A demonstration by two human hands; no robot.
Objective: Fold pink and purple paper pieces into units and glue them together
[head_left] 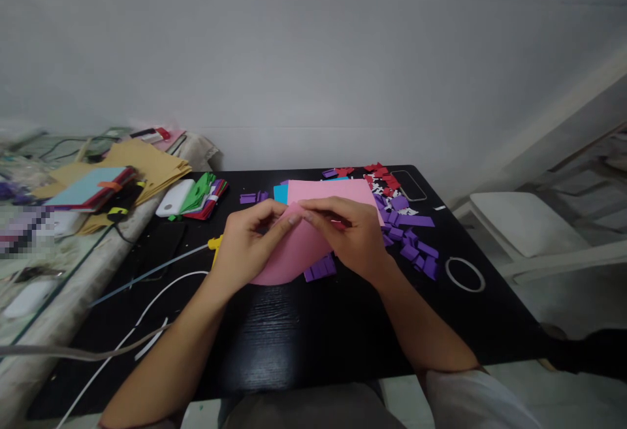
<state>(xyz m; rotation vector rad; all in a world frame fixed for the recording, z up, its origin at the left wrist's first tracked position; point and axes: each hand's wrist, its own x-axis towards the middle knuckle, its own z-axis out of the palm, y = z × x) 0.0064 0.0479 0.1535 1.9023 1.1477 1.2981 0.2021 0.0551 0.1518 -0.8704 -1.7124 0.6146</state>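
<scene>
Both hands meet over the middle of a black table, pinching one pink paper sheet (pixel 281 258) near its upper edge. My left hand (pixel 252 239) has thumb and fingers closed on the sheet, which hangs bent down below it. My right hand (pixel 350 233) grips the same edge just to the right, its thumb tip close to the left one. Behind the hands lies another pink sheet (pixel 337 189), with a blue sheet (pixel 281 194) showing under it. Folded purple paper pieces (pixel 321 268) rest beneath the hands.
Purple folded pieces (pixel 421 253), red scraps (pixel 379 171) and a pale ring (pixel 465 275) lie on the right. To the left are green paper pieces (pixel 198 192), a white case (pixel 176 198), a yellow-handled rod (pixel 157 266) and a white cable (pixel 147 308). A white chair (pixel 524 223) stands beyond the right edge.
</scene>
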